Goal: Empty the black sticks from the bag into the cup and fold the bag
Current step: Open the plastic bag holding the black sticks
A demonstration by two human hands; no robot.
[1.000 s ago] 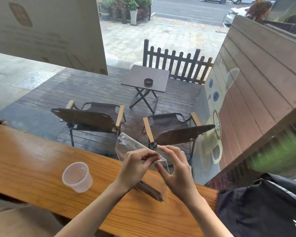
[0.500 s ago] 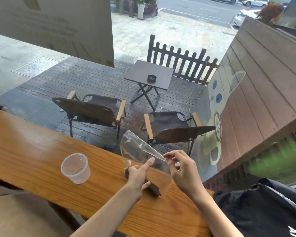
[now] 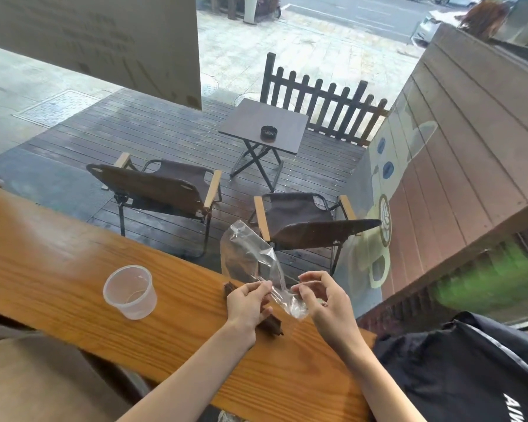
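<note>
Pinching the clear bag (image 3: pixel 250 257) near its lower end with left hand (image 3: pixel 247 303) and right hand (image 3: pixel 323 303), fingers curled, upper bag standing slack above the counter's far edge. Apparently trapping black sticks (image 3: pixel 270 322) under the left palm on the counter (image 3: pixel 58 254). Risking sticks rolling off or missing the cup (image 3: pixel 130 292), sitting empty, well apart leftward.

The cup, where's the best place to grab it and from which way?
Probably round its side wall, just under the rim, coming from the right, where the left hand is nearest. The cup stands upright and alone on the wooden counter, mouth open upward, so a side grip keeps the opening free for the black sticks.
</note>
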